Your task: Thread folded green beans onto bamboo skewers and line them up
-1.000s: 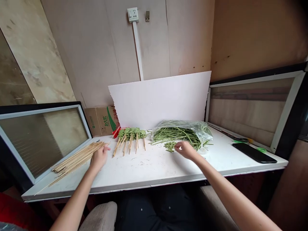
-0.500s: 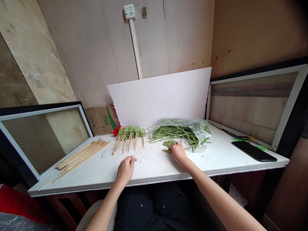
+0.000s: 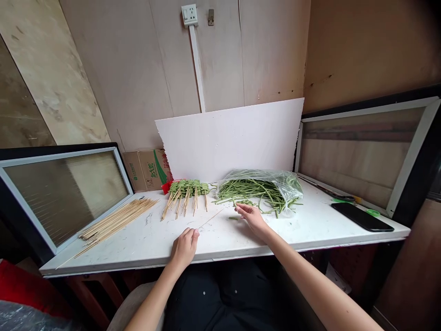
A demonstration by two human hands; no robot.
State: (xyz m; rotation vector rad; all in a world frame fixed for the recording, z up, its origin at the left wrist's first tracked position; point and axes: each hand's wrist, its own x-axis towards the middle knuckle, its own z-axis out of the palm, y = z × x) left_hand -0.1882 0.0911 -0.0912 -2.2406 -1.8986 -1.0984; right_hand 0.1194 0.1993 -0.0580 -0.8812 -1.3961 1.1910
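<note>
My left hand [image 3: 185, 247] is closed round the near end of a thin wooden skewer [image 3: 211, 218], whose bare tip slants up and to the right over the table. Between the fingertips of my right hand [image 3: 252, 218] is a short piece of green bean [image 3: 234, 203], close to the skewer's tip but apart from it. Beneath and behind that hand lie more cut bean pieces [image 3: 246, 202], partly hidden. Long green beans [image 3: 253, 189] spill from a clear plastic bag [image 3: 291, 181] just behind. Finished-looking skewers of bean pieces [image 3: 188, 187] lie stacked to the left, sticks toward me.
A pile of bare wooden skewers [image 3: 119, 219] lies on the left of the white table [image 3: 151, 250]. At the right is a black phone [image 3: 361, 216] beside a green ring [image 3: 373, 213]. A white board [image 3: 230, 140] and a cardboard box [image 3: 146, 170] stand at the back.
My right hand has lifted a bean piece from the small heap and moved slightly left. My left hand has shifted right and a little down, and the skewer now leans more toward the right.
</note>
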